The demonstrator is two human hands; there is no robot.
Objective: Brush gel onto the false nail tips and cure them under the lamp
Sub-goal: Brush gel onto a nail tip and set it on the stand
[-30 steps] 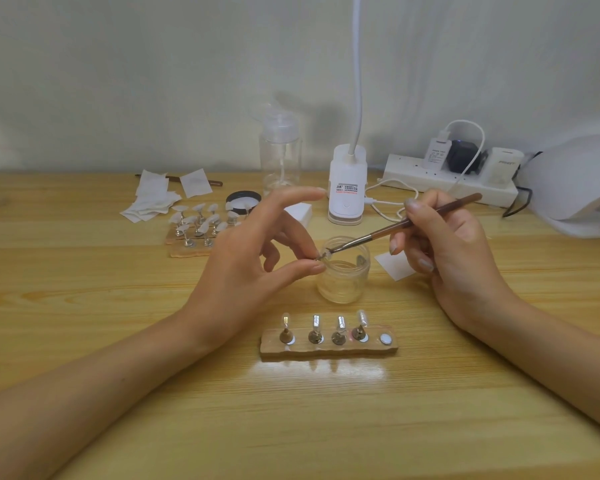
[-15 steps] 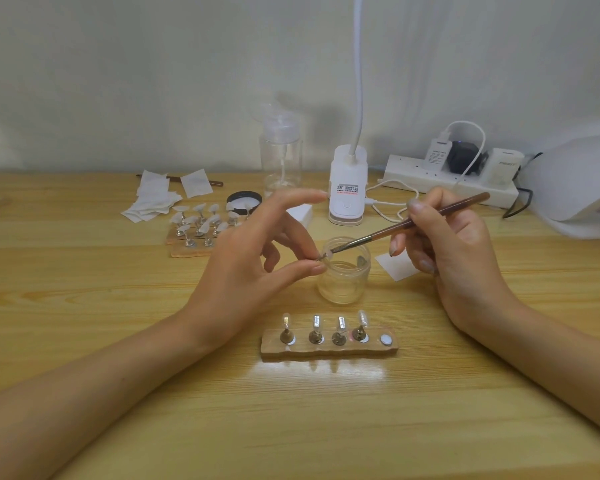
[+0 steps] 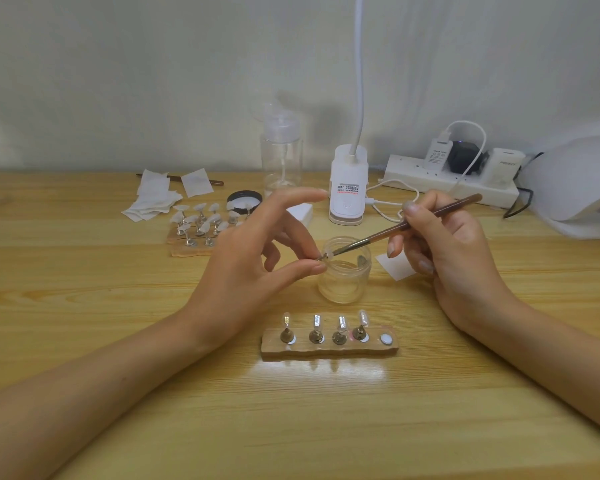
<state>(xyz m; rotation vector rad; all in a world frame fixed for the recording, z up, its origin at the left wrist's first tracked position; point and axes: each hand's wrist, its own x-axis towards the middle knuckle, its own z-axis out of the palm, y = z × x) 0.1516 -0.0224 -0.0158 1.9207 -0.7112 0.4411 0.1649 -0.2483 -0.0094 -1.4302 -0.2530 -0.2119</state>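
Clear and small, the false nail tip [image 3: 327, 255] on its metal stand is pinched between the thumb and one finger of my left hand [image 3: 253, 261]; the other fingers are spread. My right hand [image 3: 447, 251] grips the brown brush [image 3: 395, 231], and its bristles touch the tip, just above the open glass jar [image 3: 343, 282]. In front of the jar, the wooden holder [image 3: 329, 349] carries four more tips. The white curing lamp [image 3: 575, 192] stands at the far right.

Table [image 3: 84, 341] is finished in light yellow wood grain. Brush [image 3: 430, 216] handle is coloured reddish brown. Jar [image 3: 343, 287] and nail tip [image 3: 328, 254] are seen as clear. Curing lamp [image 3: 575, 188], power strip [image 3: 426, 180], wipes [image 3: 153, 199] are rendered white. 1 adapter [image 3: 463, 161] and 1 lid [image 3: 237, 197] are shown black. Holder block [image 3: 329, 352] is left tan.
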